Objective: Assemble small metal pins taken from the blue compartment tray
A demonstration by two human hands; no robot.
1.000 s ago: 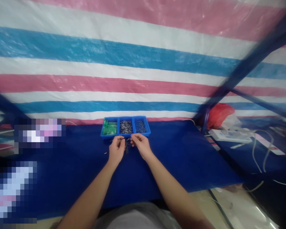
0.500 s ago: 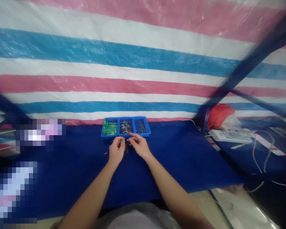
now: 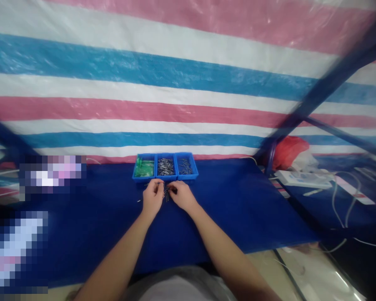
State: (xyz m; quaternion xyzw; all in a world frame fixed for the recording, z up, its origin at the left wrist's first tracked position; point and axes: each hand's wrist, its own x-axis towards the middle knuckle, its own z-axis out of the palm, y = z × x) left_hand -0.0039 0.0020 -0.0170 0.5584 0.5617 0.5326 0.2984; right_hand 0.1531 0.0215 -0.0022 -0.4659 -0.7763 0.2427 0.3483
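My left hand (image 3: 153, 195) is closed in a pinch just in front of the blue bins; what its fingertips hold is too small to make out. Close beside it, my right hand (image 3: 182, 195) has its fingers curled together, with thumb and forefinger at a small pile of thin metal pins (image 3: 166, 193) on the table. The pile lies between the two hands and is partly hidden by them. Behind them, the left bin (image 3: 144, 179) contains green plastic pieces (image 3: 145, 168), the middle one dense metal pins (image 3: 166, 166), and the right one fewer dark pins (image 3: 184, 166).
A blue cloth (image 3: 238, 200) covers the table. One loose pin (image 3: 139, 201) lies left of my left hand. On the right are a dark metal frame (image 3: 301, 109), a red bag (image 3: 290, 152), a white box (image 3: 303, 179) and cables (image 3: 334, 200). A striped sheet hangs behind.
My right hand has drawn its raised forefinger down from the bin edge and curled its fingers toward the pile. My left hand stays almost in place.
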